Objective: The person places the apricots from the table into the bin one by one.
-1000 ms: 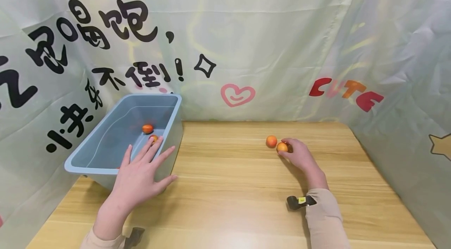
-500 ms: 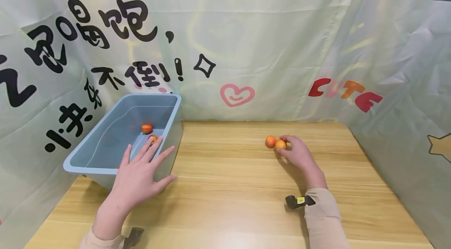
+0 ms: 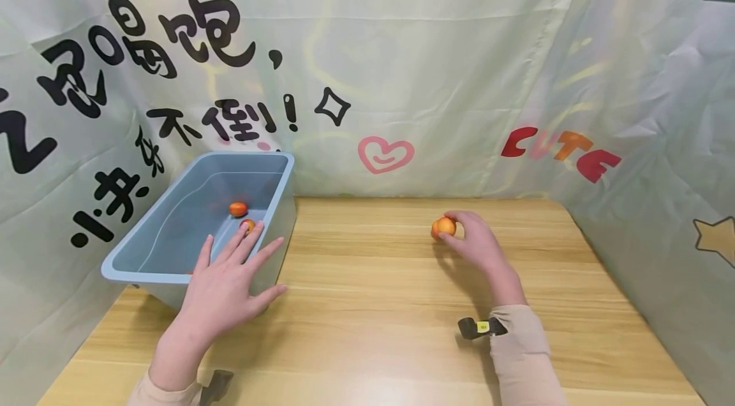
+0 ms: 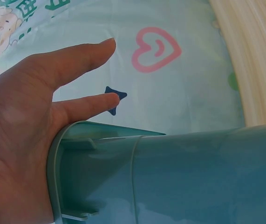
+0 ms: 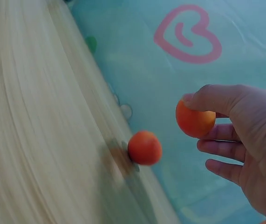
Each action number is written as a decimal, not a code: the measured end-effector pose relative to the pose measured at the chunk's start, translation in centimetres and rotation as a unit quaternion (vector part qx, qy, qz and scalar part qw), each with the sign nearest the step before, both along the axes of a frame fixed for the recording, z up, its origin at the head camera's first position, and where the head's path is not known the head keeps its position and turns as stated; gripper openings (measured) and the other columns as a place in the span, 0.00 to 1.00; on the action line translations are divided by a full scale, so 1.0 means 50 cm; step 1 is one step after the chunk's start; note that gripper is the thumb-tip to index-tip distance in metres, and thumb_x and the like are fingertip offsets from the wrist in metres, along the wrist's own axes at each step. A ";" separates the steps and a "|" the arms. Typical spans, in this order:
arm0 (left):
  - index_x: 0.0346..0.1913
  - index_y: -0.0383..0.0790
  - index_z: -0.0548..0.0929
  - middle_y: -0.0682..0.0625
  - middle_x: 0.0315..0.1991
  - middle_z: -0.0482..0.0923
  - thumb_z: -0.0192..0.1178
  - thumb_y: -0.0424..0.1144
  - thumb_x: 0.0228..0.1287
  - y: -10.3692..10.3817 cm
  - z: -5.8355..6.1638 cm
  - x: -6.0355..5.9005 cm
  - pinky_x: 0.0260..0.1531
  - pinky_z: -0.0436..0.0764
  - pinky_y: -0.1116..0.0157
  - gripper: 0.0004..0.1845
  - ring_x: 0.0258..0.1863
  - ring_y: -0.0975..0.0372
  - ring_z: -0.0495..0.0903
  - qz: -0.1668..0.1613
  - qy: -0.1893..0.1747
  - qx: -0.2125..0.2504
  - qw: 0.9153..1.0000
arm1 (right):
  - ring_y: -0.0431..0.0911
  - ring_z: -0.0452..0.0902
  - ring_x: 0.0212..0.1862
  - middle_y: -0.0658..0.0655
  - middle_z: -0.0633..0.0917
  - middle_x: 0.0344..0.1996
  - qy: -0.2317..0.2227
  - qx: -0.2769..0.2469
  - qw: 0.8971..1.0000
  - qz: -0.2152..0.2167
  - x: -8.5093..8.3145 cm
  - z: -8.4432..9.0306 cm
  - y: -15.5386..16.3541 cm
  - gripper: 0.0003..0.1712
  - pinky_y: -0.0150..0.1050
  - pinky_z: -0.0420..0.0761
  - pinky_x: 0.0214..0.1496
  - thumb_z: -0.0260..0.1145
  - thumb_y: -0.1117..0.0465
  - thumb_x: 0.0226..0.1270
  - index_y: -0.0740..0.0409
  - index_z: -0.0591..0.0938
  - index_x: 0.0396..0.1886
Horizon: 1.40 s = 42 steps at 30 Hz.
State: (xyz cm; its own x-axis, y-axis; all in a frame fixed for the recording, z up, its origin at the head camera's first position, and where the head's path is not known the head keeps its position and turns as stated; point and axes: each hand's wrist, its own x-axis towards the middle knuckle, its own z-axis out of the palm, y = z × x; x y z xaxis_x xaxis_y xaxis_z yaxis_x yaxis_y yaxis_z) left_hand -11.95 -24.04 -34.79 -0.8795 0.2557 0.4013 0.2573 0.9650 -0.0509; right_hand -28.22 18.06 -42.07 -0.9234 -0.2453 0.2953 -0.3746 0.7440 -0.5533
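My right hand [image 3: 461, 228] pinches a small orange fruit [image 3: 446, 226] between thumb and fingers, a little above the wooden table [image 3: 373, 304]. The right wrist view shows that held fruit [image 5: 195, 119] in my right hand [image 5: 201, 133], with a second orange fruit [image 5: 144, 147] lying on the table just beside it. My left hand [image 3: 241, 259] rests with straight, spread fingers on the near right corner of a light blue plastic bin [image 3: 143, 276]. Two more orange fruits [image 3: 238, 209] lie inside the bin. The left wrist view shows my palm [image 4: 21, 135] against the bin's rim [image 4: 123, 140].
Printed plastic curtains [image 3: 402, 74] close off the table at the back, left and right. The bin stands at the table's back left. A small black clip [image 3: 480, 327] sits at my right sleeve.
My right hand has raised its fruit off the table and shifted slightly left and away, so it now hides the other fruit in the head view. The left hand has not moved.
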 end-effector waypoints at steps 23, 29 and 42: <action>0.68 0.59 0.71 0.45 0.73 0.64 0.67 0.65 0.51 0.000 0.001 0.000 0.66 0.52 0.32 0.40 0.73 0.49 0.61 -0.001 -0.001 0.004 1.000 | 0.55 0.78 0.53 0.62 0.83 0.49 0.080 0.034 0.993 0.076 0.024 0.020 -0.121 0.24 0.52 0.80 0.56 0.74 0.59 0.57 0.61 0.81 0.53; 0.68 0.59 0.71 0.45 0.73 0.64 0.67 0.65 0.50 0.002 -0.001 -0.002 0.66 0.51 0.33 0.40 0.73 0.49 0.61 -0.003 -0.001 0.005 1.000 | 0.55 0.78 0.54 0.59 0.84 0.49 0.089 0.039 0.990 0.098 0.027 0.019 -0.143 0.23 0.51 0.79 0.58 0.73 0.59 0.57 0.58 0.81 0.53; 0.69 0.60 0.71 0.46 0.74 0.62 0.65 0.65 0.52 0.001 0.003 -0.002 0.67 0.51 0.33 0.40 0.74 0.50 0.59 0.005 -0.021 0.004 1.000 | 0.53 0.79 0.55 0.57 0.84 0.50 0.116 0.071 0.980 0.148 0.008 0.025 -0.204 0.24 0.49 0.78 0.61 0.73 0.57 0.57 0.57 0.81 0.54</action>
